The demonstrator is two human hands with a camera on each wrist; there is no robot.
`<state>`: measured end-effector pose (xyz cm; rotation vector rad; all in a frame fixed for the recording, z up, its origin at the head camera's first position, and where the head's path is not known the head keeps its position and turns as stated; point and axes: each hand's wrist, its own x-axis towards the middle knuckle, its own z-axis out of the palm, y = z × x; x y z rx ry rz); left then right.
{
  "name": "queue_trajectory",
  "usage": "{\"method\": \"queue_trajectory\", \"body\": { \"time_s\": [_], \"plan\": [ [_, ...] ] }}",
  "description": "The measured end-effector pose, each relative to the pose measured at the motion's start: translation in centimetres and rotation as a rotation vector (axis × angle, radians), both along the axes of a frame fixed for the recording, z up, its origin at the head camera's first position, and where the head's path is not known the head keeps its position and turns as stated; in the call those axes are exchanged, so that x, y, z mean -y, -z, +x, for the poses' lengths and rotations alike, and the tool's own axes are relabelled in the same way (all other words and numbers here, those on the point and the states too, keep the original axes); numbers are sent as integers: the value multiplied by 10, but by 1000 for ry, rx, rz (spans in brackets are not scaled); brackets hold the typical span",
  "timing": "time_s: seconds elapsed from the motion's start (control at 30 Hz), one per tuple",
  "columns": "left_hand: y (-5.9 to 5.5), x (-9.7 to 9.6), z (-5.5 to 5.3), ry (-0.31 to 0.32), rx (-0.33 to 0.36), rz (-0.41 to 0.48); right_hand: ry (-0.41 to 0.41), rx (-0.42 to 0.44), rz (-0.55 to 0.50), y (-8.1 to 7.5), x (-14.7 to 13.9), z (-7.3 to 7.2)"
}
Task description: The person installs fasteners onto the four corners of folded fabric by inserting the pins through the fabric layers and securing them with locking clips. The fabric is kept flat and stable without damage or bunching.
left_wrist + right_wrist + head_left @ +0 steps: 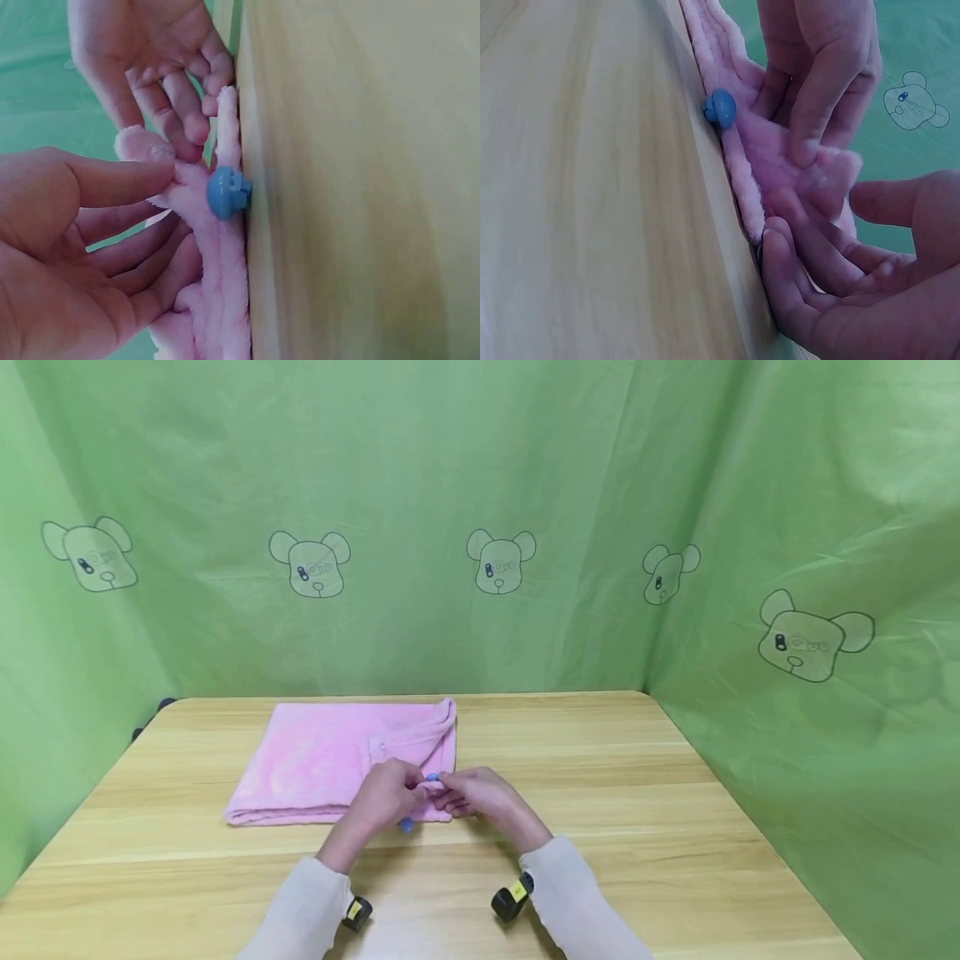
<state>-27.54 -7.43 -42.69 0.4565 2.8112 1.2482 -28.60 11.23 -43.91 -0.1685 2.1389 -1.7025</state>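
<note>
A pink fleece blanket (315,760) lies folded on the table, its front right corner lifted between the two hands. My left hand (82,240) pinches that raised corner between thumb and fingers. Facing it, my right hand (870,277) has its fingers curled against the underside of the corner, with its thumb at the far edge. A small blue cap (432,777) shows on top between the hands, right at the right thumb tip. Another blue, mushroom-shaped clip (227,193) sits on the blanket's front edge, to the left of the raised corner.
The wooden table (630,810) extends around the blanket on both sides and in front. Green curtains (405,468) with bear outlines hang behind it and along both sides. Each wrist carries a black camera (512,897).
</note>
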Motion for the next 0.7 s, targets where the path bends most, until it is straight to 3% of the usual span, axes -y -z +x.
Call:
{"method": "queue_trajectory", "body": {
  "time_s": [0.23, 0.4, 0.53, 0.7],
  "plan": [
    [-10, 10, -7, -108, -93, -6, 36, 24, -21, -3, 0, 0],
    [-19, 26, -10, -193, -108, 38, 47, 32, -8, -2, 0, 0],
    [-20, 40, -14, -223, -73, 81, 52, 37, -5, -1, -1, -1],
    [-12, 51, -20, -243, 19, 151, 49, 29, 2, 1, -1, -2]
  ]
}}
